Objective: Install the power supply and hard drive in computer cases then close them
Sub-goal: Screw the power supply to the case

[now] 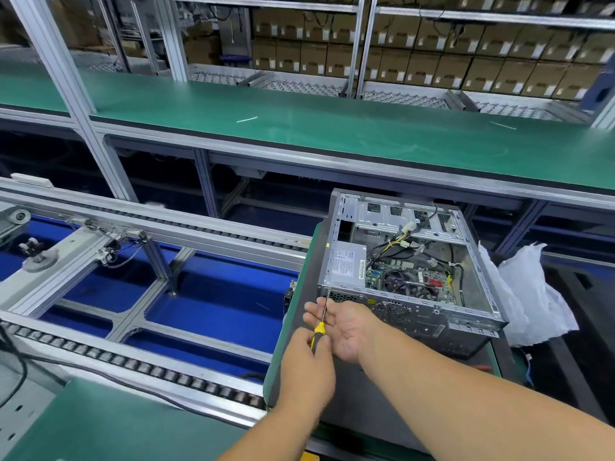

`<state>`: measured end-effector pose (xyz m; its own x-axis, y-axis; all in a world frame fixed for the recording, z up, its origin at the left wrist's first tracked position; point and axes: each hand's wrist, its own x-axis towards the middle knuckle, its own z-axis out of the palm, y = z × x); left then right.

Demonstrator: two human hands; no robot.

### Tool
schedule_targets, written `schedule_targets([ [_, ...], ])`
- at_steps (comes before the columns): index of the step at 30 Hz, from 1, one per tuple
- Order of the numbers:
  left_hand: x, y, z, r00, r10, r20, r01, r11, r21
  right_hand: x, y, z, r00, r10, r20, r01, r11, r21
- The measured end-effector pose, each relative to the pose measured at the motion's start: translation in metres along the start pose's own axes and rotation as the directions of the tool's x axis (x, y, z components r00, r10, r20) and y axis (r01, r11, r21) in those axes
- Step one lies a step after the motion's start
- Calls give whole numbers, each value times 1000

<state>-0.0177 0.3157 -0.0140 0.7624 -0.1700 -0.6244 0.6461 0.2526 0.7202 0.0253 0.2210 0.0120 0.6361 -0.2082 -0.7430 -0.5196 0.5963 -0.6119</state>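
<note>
An open computer case [429, 316] lies on its side on a dark pallet [359, 407]. Inside, at its left, sits a grey power supply [346, 265], with loose cables and a motherboard [411, 281] beside it. A yellow-handled screwdriver [318, 330] points up at the case's near left corner, its tip on the rear panel by the power supply. My left hand [307, 367] grips the handle. My right hand [347, 327] pinches the shaft with its fingertips. No hard drive is in sight.
The pallet rests on a roller conveyor [139, 364] with a blue pan below it. A crumpled clear plastic bag [529, 294] lies right of the case. A long green workbench [332, 128] runs behind, and stacked cardboard boxes [432, 61] fill the shelves beyond.
</note>
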Motion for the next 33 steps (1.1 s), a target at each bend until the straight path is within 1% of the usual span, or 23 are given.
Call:
schedule_targets([
  [1, 2, 0, -3, 997, -31, 72, 37, 996, -80, 1, 0, 0, 1000, -1, 3, 1, 1000, 13],
  [3, -3, 6, -2, 942, -211, 261, 295, 892, -343, 2, -1, 0, 1000, -7, 8, 7, 999, 36],
  [4, -5, 8, -2, 933, -227, 278, 326, 861, -390, 2, 0, 0, 1000, -8, 7, 7, 999, 41],
  [6, 5, 5, -1, 984, -156, 88, 169, 969, -179, 3, 1, 0, 1000, -6, 5, 6, 999, 35],
  [7, 9, 3, 2, 993, -121, -13, 119, 986, -119, 2, 1, 0, 1000, -5, 7, 5, 1000, 28],
  [9, 12, 11, 9, 998, -39, -54, 31, 990, -136, 2, 2, 0, 1000, -6, 8, 6, 1000, 23],
  [11, 6, 4, -1, 994, -61, 86, 67, 995, -72, 3, 2, 0, 1000, -10, 8, 9, 999, 51],
  [12, 4, 4, -4, 973, -104, 207, 138, 978, -157, 4, 2, 1, 1000, -13, 11, 12, 998, 68],
  [14, -1, 9, -5, 912, -230, 339, 370, 816, -443, 4, 1, 2, 1000, -17, 17, 16, 997, 81],
  [15, -1, 9, -5, 922, -213, 322, 346, 825, -446, 4, 1, 2, 1000, -17, 21, 15, 996, 84],
  [17, 6, 6, -5, 992, -98, 85, 109, 985, -136, 5, 2, 1, 1000, -10, 28, 7, 996, 86],
  [18, 8, 1, 0, 1000, 10, -26, -9, 1000, 29, 5, 2, 1, 999, -9, 32, 6, 997, 80],
  [20, 12, 12, 8, 998, 57, -23, -58, 997, -49, 4, 2, 1, 999, -5, 39, 2, 996, 86],
  [22, 2, 3, 0, 992, 23, 126, -17, 998, -54, 5, 1, -2, 999, -2, 44, -3, 995, 101],
  [23, 3, 2, 2, 980, -41, 195, 76, 981, -176, 5, 0, -2, 999, -7, 51, 2, 995, 97],
  [24, 2, 6, 3, 953, -178, 245, 263, 887, -379, 5, 0, -2, 998, -14, 59, 9, 996, 89],
  [25, 2, 6, 3, 929, -230, 289, 349, 801, -486, 6, 0, -2, 998, -18, 66, 12, 996, 85],
  [26, 1, 7, 2, 933, -215, 289, 336, 808, -484, 7, 0, -3, 997, -16, 71, 10, 997, 82],
  [27, 2, 6, 1, 968, -164, 191, 221, 916, -335, 7, 1, -3, 997, -10, 74, 5, 997, 76],
  [28, 7, 0, -1, 998, -33, 52, 37, 997, -68, 8, 2, -3, 997, -6, 78, 1, 998, 68],
  [29, 14, -5, -2, 989, 131, -64, -121, 983, 141, 8, 2, -3, 997, -3, 80, -2, 998, 65],
  [32, 13, 10, 3, 999, 26, 19, -21, 978, -209, 9, 3, -4, 997, 4, 77, -10, 997, 74],
  [33, 11, -2, -3, 998, -11, 65, 23, 981, -191, 10, 3, -5, 997, -3, 79, -3, 997, 79],
])
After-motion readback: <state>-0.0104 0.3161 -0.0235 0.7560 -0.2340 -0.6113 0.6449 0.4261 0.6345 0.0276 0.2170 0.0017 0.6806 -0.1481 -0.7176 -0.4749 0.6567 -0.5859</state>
